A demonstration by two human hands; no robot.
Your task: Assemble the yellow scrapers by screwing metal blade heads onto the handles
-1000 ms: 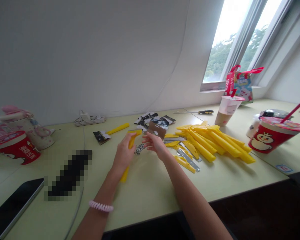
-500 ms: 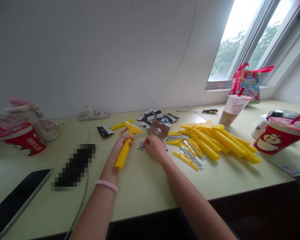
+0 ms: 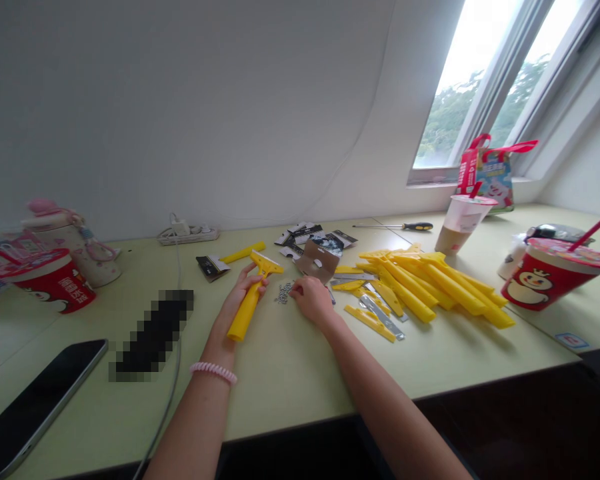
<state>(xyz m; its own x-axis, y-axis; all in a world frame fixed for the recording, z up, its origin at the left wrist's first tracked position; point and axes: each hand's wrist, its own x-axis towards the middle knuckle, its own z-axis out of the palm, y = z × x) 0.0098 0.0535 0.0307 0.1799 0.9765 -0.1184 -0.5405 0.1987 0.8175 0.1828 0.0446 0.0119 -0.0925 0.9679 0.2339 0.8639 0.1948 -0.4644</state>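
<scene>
Yellow scraper (image 3: 250,307) in left hand (image 3: 236,291), right hand (image 3: 311,299) at metal pieces (image 3: 284,293)

I'm watching through the head camera; both hands are working over the middle of the bench (image 3: 290,380). The left hand is holding the yellow scraper by its handle, fingers closing around it; the broad head is pointing away from the wearer, the handle's end facing back. A pink coil band (image 3: 213,372) is circling the left wrist.

The right hand is sitting low, just right of the metal pieces, which are lying in a small heap between the two hands. Its fingers are bending down at the heap's edge. I'm not able to tell how far open their tips are or whether they're gripping a piece; too small from here.

Just behind the right hand, a brown card (image 3: 325,257) is lying folded, with black packets (image 3: 305,235) lying beyond it. To the right, flat yellow parts (image 3: 370,325) and silver strips (image 3: 383,318) are lying loose beside a stack of yellow handles (image 3: 405,292). A screwdriver (image 3: 417,227) is lying farther back. Left of the scraper's head, a black-fronted package (image 3: 211,268) is lying near the power strip (image 3: 200,233). A phone (image 3: 43,407) is lying at the far left front.
</scene>
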